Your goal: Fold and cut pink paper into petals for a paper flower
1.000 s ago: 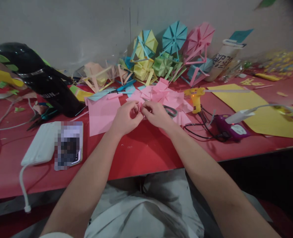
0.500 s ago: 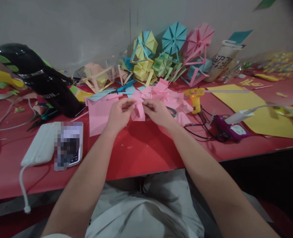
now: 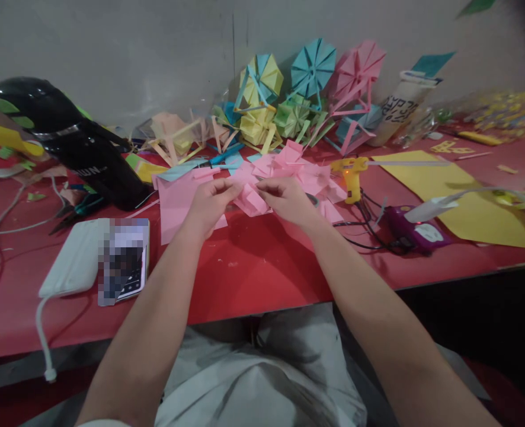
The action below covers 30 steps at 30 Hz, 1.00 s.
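Between my two hands is a small folded piece of pink paper, tilted above the red tabletop. My left hand pinches its left side with thumb and forefinger. On its right side, my right hand is closed in a pinch, the fingertips partly hidden. Behind and right of my hands lies a heap of folded pink paper pieces. A flat pink sheet rests on the table left of my left hand.
A yellow glue gun with a lit light stands right of the heap, near a purple power socket and a yellow sheet. Left are a black flask, white power bank and phone. Folded paper wheels line the wall.
The pink folded piece has tilted and turned between my fingers. My left hand has rotated slightly, its lower fingers now curled downward. The things around have stayed in place.
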Motion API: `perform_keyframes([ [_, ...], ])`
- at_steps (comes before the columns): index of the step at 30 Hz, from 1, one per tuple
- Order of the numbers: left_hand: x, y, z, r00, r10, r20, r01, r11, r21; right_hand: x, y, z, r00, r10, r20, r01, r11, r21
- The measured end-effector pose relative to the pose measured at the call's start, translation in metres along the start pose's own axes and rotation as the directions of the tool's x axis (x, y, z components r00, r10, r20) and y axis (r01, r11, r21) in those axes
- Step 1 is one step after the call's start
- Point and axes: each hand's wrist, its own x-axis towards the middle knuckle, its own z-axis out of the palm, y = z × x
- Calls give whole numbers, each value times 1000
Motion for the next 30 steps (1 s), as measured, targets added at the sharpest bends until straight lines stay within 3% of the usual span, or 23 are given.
perform_keyframes([
  [5, -5, 6, -6, 977, -145, 157, 147, 989, 0, -2, 2, -5, 998, 55, -5, -55, 998, 24],
  [9, -8, 9, -11, 955, -184, 234, 191, 982, -7, -3, 0, -9, 996, 61, 61, -67, 993, 99],
  [12, -9, 10, -14, 946, -181, 270, 179, 983, 32, -3, -2, -10, 990, 76, 117, -91, 987, 134],
  [17, -9, 10, -12, 971, -119, 209, 99, 990, 104, -4, -2, -9, 986, 120, 120, -137, 980, 144],
  [26, -9, 10, -10, 977, -64, 206, 35, 989, 144, -4, -4, -8, 986, 67, 152, -72, 997, 27],
  [30, -10, 12, -10, 955, -88, 282, 42, 985, 168, -6, -10, -10, 965, 90, 247, -104, 994, 45],
])
